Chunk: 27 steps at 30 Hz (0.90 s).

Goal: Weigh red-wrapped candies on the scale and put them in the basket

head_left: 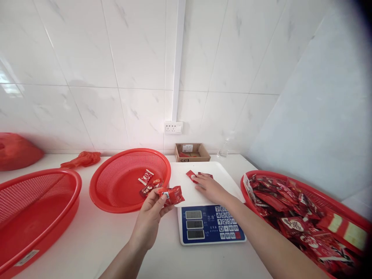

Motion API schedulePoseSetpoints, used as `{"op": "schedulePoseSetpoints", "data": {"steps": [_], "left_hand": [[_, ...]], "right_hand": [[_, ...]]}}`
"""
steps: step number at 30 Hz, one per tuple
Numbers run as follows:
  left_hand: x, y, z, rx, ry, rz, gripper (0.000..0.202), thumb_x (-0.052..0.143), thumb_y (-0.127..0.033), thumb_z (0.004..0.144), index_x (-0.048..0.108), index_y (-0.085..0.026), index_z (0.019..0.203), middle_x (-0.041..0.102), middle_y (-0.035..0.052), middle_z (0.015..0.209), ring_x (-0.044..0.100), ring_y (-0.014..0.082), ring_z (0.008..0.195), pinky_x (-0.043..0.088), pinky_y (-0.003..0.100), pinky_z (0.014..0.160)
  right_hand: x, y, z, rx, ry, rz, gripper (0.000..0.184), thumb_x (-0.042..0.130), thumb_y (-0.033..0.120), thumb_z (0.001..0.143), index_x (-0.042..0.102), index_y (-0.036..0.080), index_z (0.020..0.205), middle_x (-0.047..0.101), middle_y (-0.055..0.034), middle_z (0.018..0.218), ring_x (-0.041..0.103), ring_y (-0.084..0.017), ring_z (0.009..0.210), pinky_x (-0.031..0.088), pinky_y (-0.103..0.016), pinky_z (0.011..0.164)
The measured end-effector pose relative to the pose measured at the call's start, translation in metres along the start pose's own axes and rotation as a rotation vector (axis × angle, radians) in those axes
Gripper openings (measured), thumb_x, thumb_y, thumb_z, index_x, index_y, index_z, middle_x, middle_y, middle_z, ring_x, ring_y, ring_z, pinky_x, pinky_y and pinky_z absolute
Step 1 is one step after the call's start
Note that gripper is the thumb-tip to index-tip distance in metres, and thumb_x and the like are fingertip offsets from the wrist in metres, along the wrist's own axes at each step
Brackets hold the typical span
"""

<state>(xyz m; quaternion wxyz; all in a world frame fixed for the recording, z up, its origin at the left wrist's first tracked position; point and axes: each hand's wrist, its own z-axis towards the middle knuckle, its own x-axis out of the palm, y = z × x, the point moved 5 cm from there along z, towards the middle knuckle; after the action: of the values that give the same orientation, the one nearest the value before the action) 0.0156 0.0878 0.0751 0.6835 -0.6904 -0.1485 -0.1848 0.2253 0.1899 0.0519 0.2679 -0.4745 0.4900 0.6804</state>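
Left grip (148, 221) pinches a red packet (175, 195), basket rim (117, 209) just left; right grip (211, 190), closure unclear, overlies packets (190, 174) on the scale pan (228, 181).

Left hand (150, 217) pinches a red packet (175, 195) between thumb and fingers, just in front of the near rim of a round red basket (114, 192) with a few packets (146, 177) inside; right hand (212, 190), palm down, reaches over the white pan of a scale (209, 224), fingers at two small red packets (190, 175). Right of scale: long red basket (271, 174) heaped with packets; far left: another red basket (40, 213). Behind, near tiled wall (139, 54): red bag (83, 159), cardboard box (192, 158) and clear bottle (224, 149), all on the white table (165, 248).
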Motion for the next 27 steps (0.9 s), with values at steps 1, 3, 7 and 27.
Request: {"op": "schedulePoseSetpoints", "data": {"steps": [1,3,7,27], "left_hand": [[0.0,0.0,-0.001,0.002,0.017,0.026,0.023,0.058,-0.037,0.082,0.058,-0.022,0.1,0.062,0.0049,0.114,0.057,0.0226,0.105,0.047,0.038,0.087],[0.004,-0.001,-0.005,0.016,0.08,0.112,0.02,0.056,-0.035,0.083,0.059,-0.022,0.098,0.064,0.0058,0.11,0.058,0.0231,0.104,0.045,0.038,0.088],[0.017,-0.008,-0.016,0.225,0.253,0.455,0.013,0.058,-0.026,0.082,0.065,-0.022,0.092,0.066,0.008,0.103,0.058,0.0243,0.104,0.043,0.039,0.092],[0.035,0.047,-0.031,-0.628,0.134,-0.168,0.048,0.069,-0.026,0.074,0.056,-0.02,0.12,0.069,0.0078,0.102,0.064,0.0263,0.094,0.052,0.034,0.077]], "right_hand": [[-0.004,0.0,-0.001,0.013,-0.038,0.009,0.041,0.049,0.028,0.083,0.054,0.024,0.124,0.047,-0.0046,0.134,0.027,-0.026,0.131,0.019,-0.046,0.108],[-0.012,0.007,-0.011,0.023,-0.141,0.112,0.038,0.05,0.032,0.083,0.057,0.024,0.119,0.05,-0.0047,0.131,0.03,-0.026,0.129,0.02,-0.047,0.108],[-0.003,0.043,-0.055,0.114,0.015,0.791,0.045,0.042,0.054,0.085,0.056,0.024,0.116,0.062,-0.0083,0.111,0.055,-0.023,0.105,0.045,-0.042,0.089],[-0.043,0.054,-0.148,0.166,-0.077,0.693,0.051,0.054,0.032,0.081,0.043,0.024,0.13,0.064,-0.0044,0.106,0.06,-0.017,0.092,0.046,-0.032,0.083]]}}
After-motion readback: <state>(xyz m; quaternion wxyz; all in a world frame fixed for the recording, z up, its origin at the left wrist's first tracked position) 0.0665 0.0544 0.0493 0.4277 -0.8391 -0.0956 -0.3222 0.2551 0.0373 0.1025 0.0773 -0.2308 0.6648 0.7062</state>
